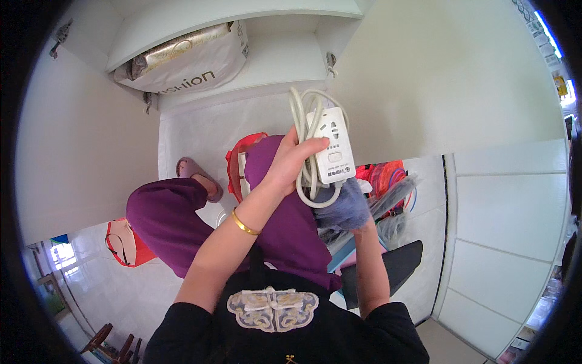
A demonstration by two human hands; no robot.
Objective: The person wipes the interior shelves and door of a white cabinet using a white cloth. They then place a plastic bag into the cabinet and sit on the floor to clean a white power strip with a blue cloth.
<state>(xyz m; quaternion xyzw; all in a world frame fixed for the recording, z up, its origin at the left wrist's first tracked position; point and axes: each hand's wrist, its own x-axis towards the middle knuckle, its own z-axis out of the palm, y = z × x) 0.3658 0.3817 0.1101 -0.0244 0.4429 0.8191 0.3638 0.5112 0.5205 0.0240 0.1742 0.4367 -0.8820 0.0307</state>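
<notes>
My left hand (291,161) grips a white power strip (337,150) together with its loosely looped white cord (298,113). The thumb lies across the strip's socket face, which bears printing. A fuzzy blue-grey cloth or mitt (348,209) covers my right hand, just below the strip's lower end and partly behind the cord. Whether that hand touches the strip is hidden, as are its fingers. Both hands are above my knee in purple trousers (291,227).
An open white cabinet (282,50) holds a stuffed bag (195,68); its doors (436,77) stand wide on both sides. Red bags (234,168) rest on the floor. Plastic-wrapped items (393,195) and a black panel (400,264) lie at right. Wooden stool legs (122,348) show lower left.
</notes>
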